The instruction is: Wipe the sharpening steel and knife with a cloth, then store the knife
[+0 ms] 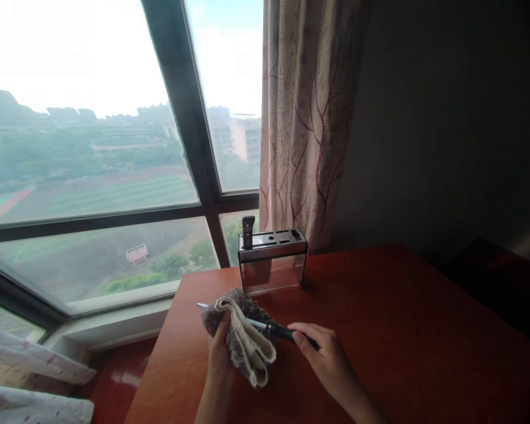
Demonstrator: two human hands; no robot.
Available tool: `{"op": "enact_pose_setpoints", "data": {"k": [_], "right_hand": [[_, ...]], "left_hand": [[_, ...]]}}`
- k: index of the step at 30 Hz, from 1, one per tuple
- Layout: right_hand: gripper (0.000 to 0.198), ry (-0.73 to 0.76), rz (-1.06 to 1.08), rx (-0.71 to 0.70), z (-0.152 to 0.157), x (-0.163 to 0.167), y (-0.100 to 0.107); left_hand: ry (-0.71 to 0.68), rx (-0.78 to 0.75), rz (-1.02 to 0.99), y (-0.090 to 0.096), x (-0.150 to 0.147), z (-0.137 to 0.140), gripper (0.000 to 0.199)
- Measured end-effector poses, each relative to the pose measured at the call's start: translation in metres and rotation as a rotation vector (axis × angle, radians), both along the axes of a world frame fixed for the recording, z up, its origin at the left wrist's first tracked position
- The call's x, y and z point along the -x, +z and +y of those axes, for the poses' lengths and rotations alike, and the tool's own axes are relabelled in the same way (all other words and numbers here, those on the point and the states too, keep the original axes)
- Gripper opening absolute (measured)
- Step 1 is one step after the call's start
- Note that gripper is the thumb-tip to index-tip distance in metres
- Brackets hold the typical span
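My right hand [320, 347] is closed round the black handle of a narrow, rod-like steel tool [258, 324], which lies slantwise above the table. A folded grey and cream cloth [242, 335] wraps the tool's shaft, and its silver tip pokes out at the cloth's left side. From below, my left hand [221, 338] grips the cloth around the shaft, its thumb pressed on the front; some fingers are hidden behind the fabric. Just beyond the cloth stands a clear-sided knife block [271, 244] with a slotted metal top. One dark-handled knife [248, 231] is upright in its left end.
The reddish-brown wooden table [380, 318] extends to the right, with its left edge close to my left arm. Large windows [92, 176] and a patterned curtain [309, 118] rise behind it. Another pale curtain [30, 377] hangs at lower left.
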State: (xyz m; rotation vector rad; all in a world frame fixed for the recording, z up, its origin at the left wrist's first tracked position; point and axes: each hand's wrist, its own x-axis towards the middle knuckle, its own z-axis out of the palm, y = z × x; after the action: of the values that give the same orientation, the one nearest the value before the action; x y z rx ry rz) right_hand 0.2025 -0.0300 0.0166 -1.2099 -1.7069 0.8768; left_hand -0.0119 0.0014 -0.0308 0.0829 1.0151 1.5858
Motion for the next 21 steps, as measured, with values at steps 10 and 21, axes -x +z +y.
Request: {"op": "enact_pose_setpoints", "data": {"k": [10, 21], "right_hand": [[0.034, -0.022, 0.032, 0.111, -0.005, -0.007, 0.007], [0.034, -0.036, 0.011, 0.066, -0.004, 0.023, -0.004]], "left_hand": [[0.011, 0.000, -0.005, 0.003, -0.002, 0.000, 0.035], [-0.143, -0.065, 0.126, 0.012, -0.044, -0.017, 0.051]]}}
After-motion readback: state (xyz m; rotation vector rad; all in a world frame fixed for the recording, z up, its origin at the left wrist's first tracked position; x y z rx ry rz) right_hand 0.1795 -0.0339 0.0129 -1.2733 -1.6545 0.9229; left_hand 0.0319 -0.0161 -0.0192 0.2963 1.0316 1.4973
